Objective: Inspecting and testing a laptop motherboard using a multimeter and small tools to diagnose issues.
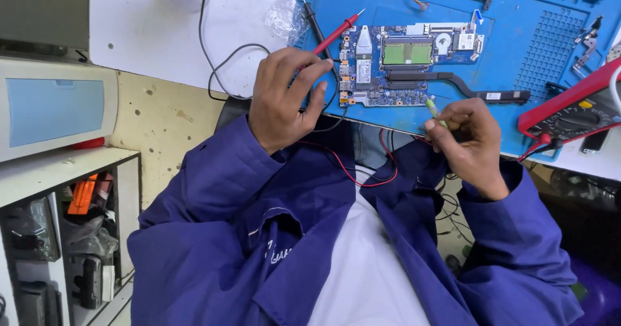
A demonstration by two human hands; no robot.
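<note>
Pinched between the fingers of the left hand (284, 96), a red multimeter probe (336, 33) is held with its tip angled toward the upper centre of the frame, just beside the left edge of a blue laptop circuit board (404, 67). A slim green tool (433, 111) is clasped in the curled fingers of the right hand (469, 145), its point resting near the board's lower right corner. The board is laid flat on a blue work mat (550, 48) across the top of the frame. A black probe (310, 17) is seen lying at the mat's left edge, and a red multimeter (576, 109) is set at the right. Red leads (362, 174) are draped over blue sleeves.
</note>
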